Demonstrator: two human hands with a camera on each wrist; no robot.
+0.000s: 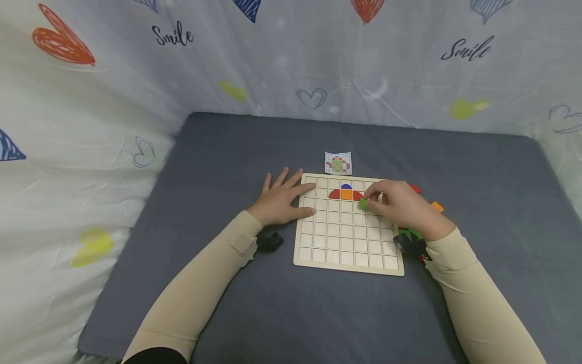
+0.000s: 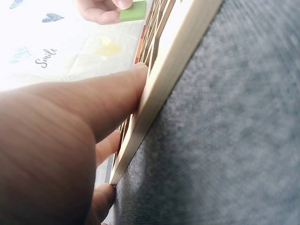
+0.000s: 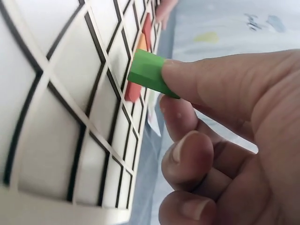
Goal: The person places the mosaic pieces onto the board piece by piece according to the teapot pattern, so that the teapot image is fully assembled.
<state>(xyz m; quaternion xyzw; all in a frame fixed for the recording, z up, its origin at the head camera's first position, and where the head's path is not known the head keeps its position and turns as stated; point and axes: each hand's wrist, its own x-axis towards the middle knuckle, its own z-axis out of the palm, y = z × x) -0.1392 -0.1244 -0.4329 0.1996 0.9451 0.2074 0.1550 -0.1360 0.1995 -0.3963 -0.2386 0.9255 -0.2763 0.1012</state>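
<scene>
A wooden grid board [image 1: 318, 268] lies on the dark grey table. My left hand [image 1: 282, 202] rests on its left edge with fingers spread, thumb and index on the board. Between thumb and finger my right hand [image 1: 402, 207] pinches a green block [image 3: 150, 70], held over the upper right cells. Near it on the board sit an orange square block [image 1: 346, 194], a red rounded block [image 1: 334, 194] to its left, another red block [image 1: 357, 195] to its right, and a blue half-round block [image 1: 346, 186] above. The green block's far end is under my fingers.
A small printed pattern card [image 1: 338, 164] lies just beyond the board's top edge. Loose red, orange and green pieces [image 1: 437, 207] lie right of the board, partly behind my right hand and wrist. A patterned curtain [image 1: 273, 60] stands behind the table.
</scene>
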